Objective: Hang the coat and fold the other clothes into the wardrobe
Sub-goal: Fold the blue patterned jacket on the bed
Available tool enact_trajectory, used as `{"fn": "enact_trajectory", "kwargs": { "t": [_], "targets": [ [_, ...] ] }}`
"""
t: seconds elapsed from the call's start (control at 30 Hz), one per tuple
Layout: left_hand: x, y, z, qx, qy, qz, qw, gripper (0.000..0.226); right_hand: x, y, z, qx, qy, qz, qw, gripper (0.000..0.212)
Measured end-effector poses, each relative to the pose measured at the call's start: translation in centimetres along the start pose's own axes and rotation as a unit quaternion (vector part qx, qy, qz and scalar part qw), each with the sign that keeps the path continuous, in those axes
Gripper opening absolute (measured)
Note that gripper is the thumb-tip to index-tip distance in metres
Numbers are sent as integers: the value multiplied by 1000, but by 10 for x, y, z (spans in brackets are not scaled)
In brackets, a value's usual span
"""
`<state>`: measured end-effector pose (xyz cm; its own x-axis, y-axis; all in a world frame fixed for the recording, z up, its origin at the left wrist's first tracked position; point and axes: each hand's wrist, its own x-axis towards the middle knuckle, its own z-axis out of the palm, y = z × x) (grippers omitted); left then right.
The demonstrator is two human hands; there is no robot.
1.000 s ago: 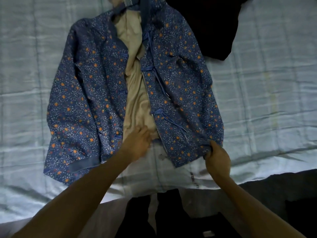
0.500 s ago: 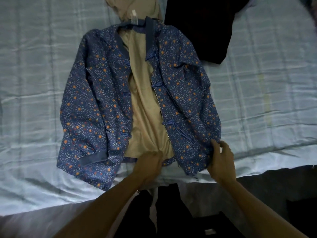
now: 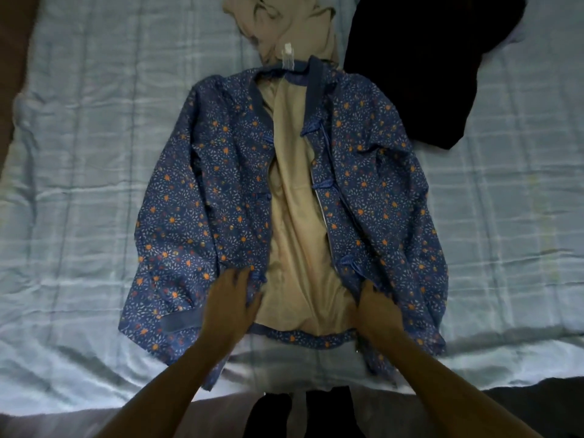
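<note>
A blue coat (image 3: pixel 196 197) with orange flowers lies front-up on the bed, its front open and the tan lining (image 3: pixel 294 235) showing. A clear hanger top (image 3: pixel 288 56) sticks out at its collar. My left hand (image 3: pixel 230 300) rests on the lower edge of the coat's left front panel, fingers spread over the cloth. My right hand (image 3: pixel 376 306) presses on the lower edge of the right front panel, its fingertips tucked into the fabric. A tan garment (image 3: pixel 284 23) lies above the collar and a black garment (image 3: pixel 423 67) at the upper right.
The bed has a pale blue checked sheet (image 3: pixel 79 153) with creases. Its near edge runs across the bottom, with dark floor and my dark-clothed legs (image 3: pixel 300 412) below. A brown surface (image 3: pixel 12 42) shows at the far left.
The view has tilted so the coat sits lower and more central. My left hand moved from the lining onto the left front panel. My right hand moved inward to the right panel's lower front edge.
</note>
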<state>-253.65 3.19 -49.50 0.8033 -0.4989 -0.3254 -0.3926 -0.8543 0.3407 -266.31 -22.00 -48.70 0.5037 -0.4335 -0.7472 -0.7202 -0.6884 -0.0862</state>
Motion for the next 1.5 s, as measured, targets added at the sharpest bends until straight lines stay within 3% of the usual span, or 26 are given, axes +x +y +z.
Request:
{"fn": "enact_trajectory", "kwargs": {
  "t": [0.07,0.33,0.53,0.6,0.77,0.9,1.0,1.1,1.17,1.23,1.37,1.43,1.5],
  "targets": [
    [17,11,-8,-25,46,-2,999,41,2,-7,-19,-26,-18,-21,999,32],
    [145,46,-79,-47,100,5,994,30,50,-73,-143,45,156,-215,963,26],
    [242,46,-121,-23,86,-13,996,38,124,-128,-217,1,285,-282,916,40],
    [271,41,-130,-2,84,-19,996,41,151,-149,-238,-14,307,-281,909,47],
    [345,11,-138,63,114,-6,991,52,215,-182,-274,-93,267,-209,936,64],
    [401,-19,-133,140,60,91,984,67,269,-186,-287,-180,239,-157,941,68],
    [434,-32,-128,203,31,136,969,58,297,-175,-302,-180,256,-239,919,49],
    [458,-32,-139,134,72,185,971,32,302,-160,-327,-48,365,-290,883,32],
    [470,-30,-160,66,110,215,968,21,305,-157,-343,18,420,-278,863,33],
    [482,-31,-180,7,136,195,971,23,314,-161,-350,71,430,-241,867,34],
    [506,-45,-184,-113,225,56,966,27,331,-175,-336,-40,344,-146,927,39],
    [506,-44,-174,-125,194,31,973,31,332,-178,-332,-51,335,-126,932,40],
    [496,-39,-168,-129,156,51,978,37,331,-176,-333,-27,373,-143,916,40]
  ]
}}
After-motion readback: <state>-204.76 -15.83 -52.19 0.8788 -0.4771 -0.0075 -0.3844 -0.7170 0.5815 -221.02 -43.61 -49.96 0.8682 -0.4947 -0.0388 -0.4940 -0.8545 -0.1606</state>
